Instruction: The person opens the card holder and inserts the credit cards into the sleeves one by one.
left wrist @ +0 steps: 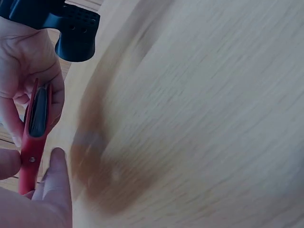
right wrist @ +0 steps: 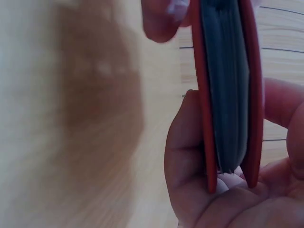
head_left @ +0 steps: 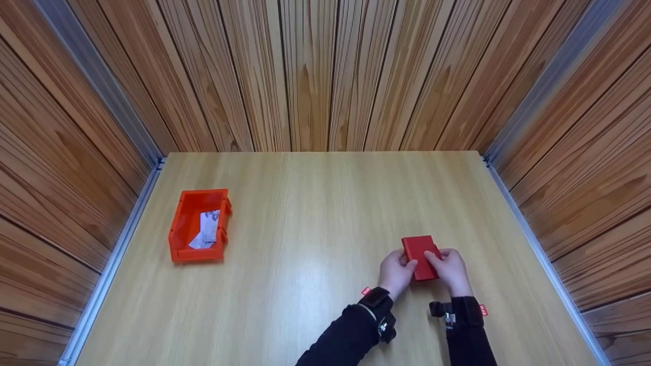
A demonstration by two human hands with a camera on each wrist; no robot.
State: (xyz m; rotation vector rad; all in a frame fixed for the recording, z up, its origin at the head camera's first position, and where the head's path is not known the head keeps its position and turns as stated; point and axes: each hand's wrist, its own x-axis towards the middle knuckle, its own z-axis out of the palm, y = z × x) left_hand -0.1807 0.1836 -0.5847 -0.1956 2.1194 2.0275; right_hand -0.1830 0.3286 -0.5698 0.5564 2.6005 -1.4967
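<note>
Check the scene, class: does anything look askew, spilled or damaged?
Slightly askew: the white papers in the orange bin overlap at different angles, so they look untidy. Nothing looks spilled, and the red holder shows no visible damage.

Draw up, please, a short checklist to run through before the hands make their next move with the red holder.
1. Left hand grips the red holder: ok.
2. Right hand grips it too: ok.
3. Dark pages sit between its covers: ok.
4. Anything tucked within those pages: cannot tell.
5. Orange bin stands open side up: ok.
6. Pale papers lie inside the bin: ok.
</note>
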